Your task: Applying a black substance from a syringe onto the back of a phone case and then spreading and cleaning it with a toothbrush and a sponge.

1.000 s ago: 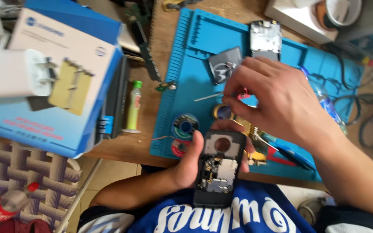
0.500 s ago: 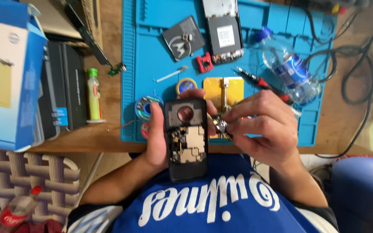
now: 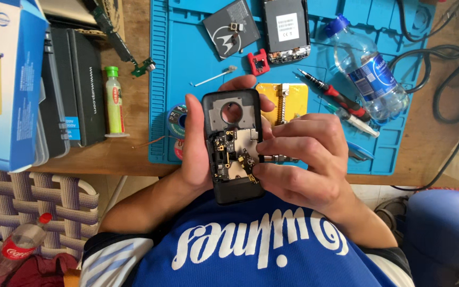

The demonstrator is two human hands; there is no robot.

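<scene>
My left hand (image 3: 197, 154) grips an opened black phone (image 3: 232, 146) from the left side, its back off and the circuit board with gold parts exposed. My right hand (image 3: 301, 159) sits at the phone's right edge, fingers curled around a small metal tool (image 3: 278, 158) whose tip touches the board. Both hands hover over the near edge of a blue work mat (image 3: 187, 58), just above my blue shirt.
On the mat lie a phone back cover (image 3: 231, 28), another phone body (image 3: 287, 29), a red part (image 3: 258, 62), a yellow holder (image 3: 288, 98), screwdrivers (image 3: 336, 95), a water bottle (image 3: 370, 72). Boxes (image 3: 6, 85), a green tube (image 3: 114, 98) left; cables right.
The view has steadied and closed in. My right hand's fingers have shifted slightly along the phone's right edge while the left keeps holding it.
</scene>
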